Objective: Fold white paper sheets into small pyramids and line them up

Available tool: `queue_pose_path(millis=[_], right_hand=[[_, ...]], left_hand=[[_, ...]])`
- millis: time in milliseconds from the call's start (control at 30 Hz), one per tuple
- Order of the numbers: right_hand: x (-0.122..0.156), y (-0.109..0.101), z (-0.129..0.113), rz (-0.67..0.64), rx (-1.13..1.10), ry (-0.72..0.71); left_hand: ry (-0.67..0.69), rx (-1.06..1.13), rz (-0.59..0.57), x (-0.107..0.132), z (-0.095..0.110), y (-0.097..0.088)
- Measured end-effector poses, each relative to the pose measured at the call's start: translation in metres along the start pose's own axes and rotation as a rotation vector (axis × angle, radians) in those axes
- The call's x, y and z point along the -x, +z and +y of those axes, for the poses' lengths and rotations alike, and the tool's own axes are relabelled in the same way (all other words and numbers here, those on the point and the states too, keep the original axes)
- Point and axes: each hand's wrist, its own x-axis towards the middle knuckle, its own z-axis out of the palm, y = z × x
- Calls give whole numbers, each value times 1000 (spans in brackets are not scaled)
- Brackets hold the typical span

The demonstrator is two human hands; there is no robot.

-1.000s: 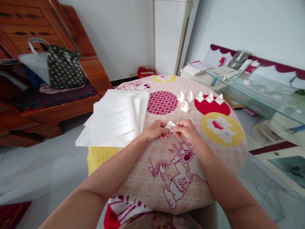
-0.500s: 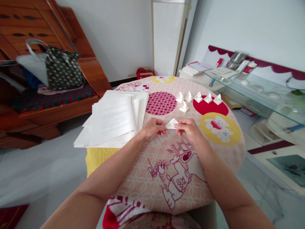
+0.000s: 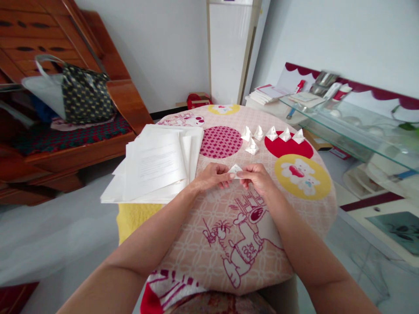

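Note:
My left hand (image 3: 212,176) and my right hand (image 3: 257,176) meet over the middle of a round table with a pink cartoon cloth (image 3: 235,235). Both pinch a small white folded paper piece (image 3: 235,169) between their fingertips, just above the cloth. Several finished folded paper pieces (image 3: 271,134) stand in a loose row further back on the table. A stack of white paper sheets (image 3: 157,163) lies left of my left hand and overhangs the table edge.
A wooden bench (image 3: 65,144) with a patterned bag (image 3: 83,93) stands at the left. A glass shelf (image 3: 353,126) with cups and papers runs along the right. A white cabinet (image 3: 229,48) stands against the back wall.
The folded piece was turned between my fingers; its pointed tip stood up half a second ago and now lies lower, with both hands closed in tighter around it.

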Motion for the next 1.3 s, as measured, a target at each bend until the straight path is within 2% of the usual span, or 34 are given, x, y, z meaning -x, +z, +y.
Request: queue_pose_path(millis=[133, 333, 467, 633, 733, 900, 1133, 1300], right_hand=[[-1, 6, 4, -57, 11, -1], [2, 5, 4, -114, -30, -24], [3, 7, 2, -108, -58, -24], [2, 9, 1, -32, -78, -43], [1, 7, 3, -49, -49, -42], [1, 9, 5, -92, -30, -25], [3, 12, 1, -109, -91, -82], [3, 11, 3, -107, -52, -94]], left_hand=[[44, -104, -13, -2, -3, 4], [126, -99, -50, 5, 3, 3], [71, -69, -33, 5, 3, 6], [47, 66, 0, -1, -2, 4], [51, 61, 10, -4, -4, 2], [52, 39, 119, -3, -5, 3], [-68, 252, 178, -1, 2, 4], [-89, 331, 195, -2, 2, 3]])
